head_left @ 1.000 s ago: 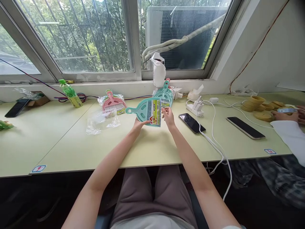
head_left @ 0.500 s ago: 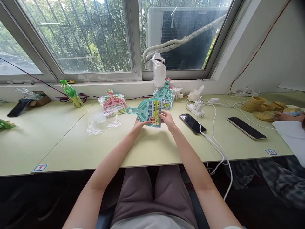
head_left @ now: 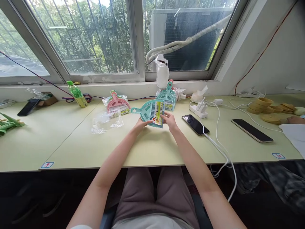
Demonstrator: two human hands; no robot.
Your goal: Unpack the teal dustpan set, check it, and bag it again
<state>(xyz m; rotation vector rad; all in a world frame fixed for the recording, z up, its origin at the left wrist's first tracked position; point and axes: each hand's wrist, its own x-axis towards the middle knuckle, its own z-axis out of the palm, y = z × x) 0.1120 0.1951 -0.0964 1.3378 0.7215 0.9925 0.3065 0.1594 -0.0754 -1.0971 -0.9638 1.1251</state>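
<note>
A teal mini dustpan and brush set (head_left: 146,110) with a yellow printed label is held above the table, its handle pointing left. My left hand (head_left: 140,125) grips its lower edge, thumb over the front. At the right edge, beside the label, my right hand (head_left: 169,121) has its fingers closed on the set. Behind and to the left lies a pink dustpan and brush set (head_left: 116,102) in clear wrap. A crumpled clear plastic bag (head_left: 107,122) rests just in front of it. More teal sets (head_left: 167,94) lean near the window wall, with a pink handle showing behind.
To the right are a black phone (head_left: 195,124), a white power strip (head_left: 199,110) with cables, and another phone (head_left: 252,130). Yellow tape rolls (head_left: 260,104) lie near a co-worker's hand (head_left: 296,119). Leftward stand a green bottle (head_left: 77,94) and green stalks (head_left: 9,124).
The camera has turned slightly left, so the scene sits farther right. Both hands keep holding the teal dustpan set, almost unmoved. Less of the co-worker's hand shows.
</note>
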